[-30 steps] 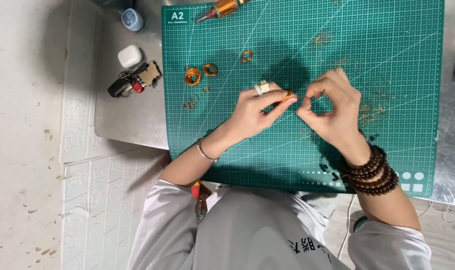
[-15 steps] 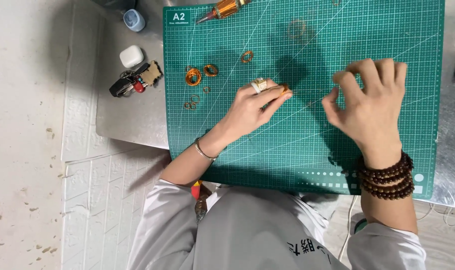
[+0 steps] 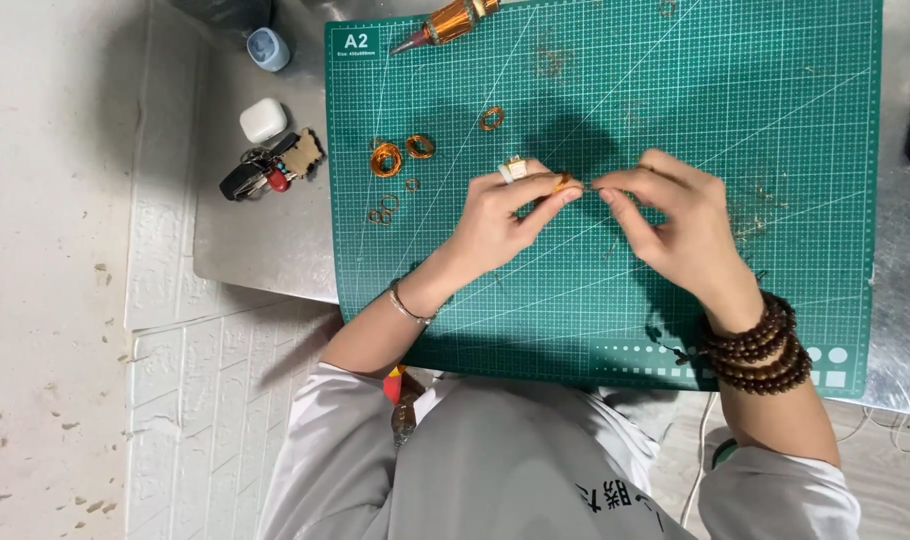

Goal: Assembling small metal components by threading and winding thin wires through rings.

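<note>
Hands meet mid-frame over green cutting mat. Left hand pinches small copper coil piece betw thumb and fingertips; white ring on one finger, thin bracelet at wrist. Right hand pinches thin wire end just beside that coil, fingertips nearly touching left's; dark bead bracelets on wrist. Upper left of mat: copper wire rings. Off mat, upper left: white earbud case, keys. Top edge: copper-wound tool.

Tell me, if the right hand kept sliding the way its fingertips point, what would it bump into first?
Most likely the left hand: the right hand points leftward at it, fingertips nearly touching around a small copper piece pinched there.
</note>
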